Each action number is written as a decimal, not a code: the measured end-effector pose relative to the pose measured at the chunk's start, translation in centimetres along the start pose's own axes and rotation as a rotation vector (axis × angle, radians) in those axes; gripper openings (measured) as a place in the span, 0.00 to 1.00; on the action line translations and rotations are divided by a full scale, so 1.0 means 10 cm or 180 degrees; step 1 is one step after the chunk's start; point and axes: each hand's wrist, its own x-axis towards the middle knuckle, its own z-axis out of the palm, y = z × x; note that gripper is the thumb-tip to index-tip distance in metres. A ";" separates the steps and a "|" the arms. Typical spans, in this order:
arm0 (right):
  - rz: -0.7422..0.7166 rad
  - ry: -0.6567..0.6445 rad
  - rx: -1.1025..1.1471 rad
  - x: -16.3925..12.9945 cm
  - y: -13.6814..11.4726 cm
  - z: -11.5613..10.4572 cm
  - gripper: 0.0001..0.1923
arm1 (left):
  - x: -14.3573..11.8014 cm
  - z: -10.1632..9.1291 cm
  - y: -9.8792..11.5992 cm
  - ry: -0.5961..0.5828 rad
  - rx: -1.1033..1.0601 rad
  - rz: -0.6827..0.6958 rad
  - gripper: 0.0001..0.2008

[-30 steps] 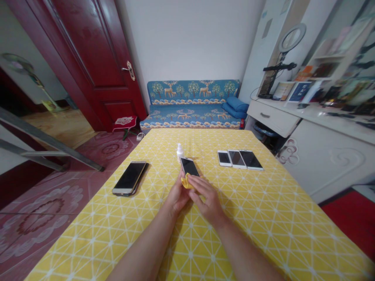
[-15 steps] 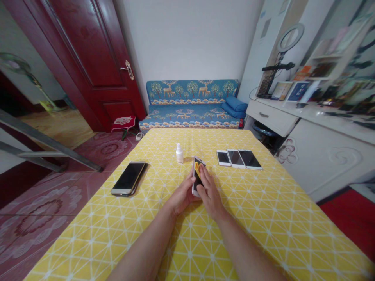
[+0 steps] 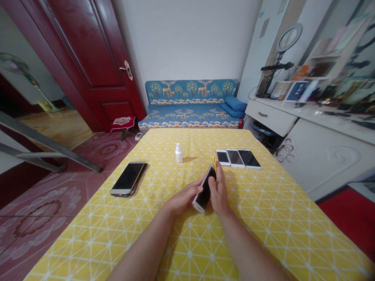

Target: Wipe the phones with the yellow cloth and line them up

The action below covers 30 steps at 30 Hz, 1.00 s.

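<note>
Both hands were pinching a phone (image 3: 204, 189) tilted above the counter (image 3: 263, 210), left hand (image 3: 182, 200) on its left edge, right hand (image 3: 219, 192) on the right with a yellow cloth (image 3: 214, 160) poking past its fingertips, bottle (image 3: 178, 153) just beyond.

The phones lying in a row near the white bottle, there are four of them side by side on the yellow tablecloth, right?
Not quite. The head view shows three phones in the row, not four. They do lie side by side on the yellow tablecloth, to the right of the white bottle.
</note>
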 end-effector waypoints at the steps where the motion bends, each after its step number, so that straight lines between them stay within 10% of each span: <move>1: -0.0081 0.0035 0.0029 0.01 -0.02 -0.02 0.31 | -0.01 -0.01 0.00 -0.0006 0.0123 -0.0057 0.25; 30: -0.0760 -0.0855 0.0436 -0.08 -0.39 0.05 0.22 | 0.04 -0.13 -0.17 0.0680 -0.0937 0.0091 0.18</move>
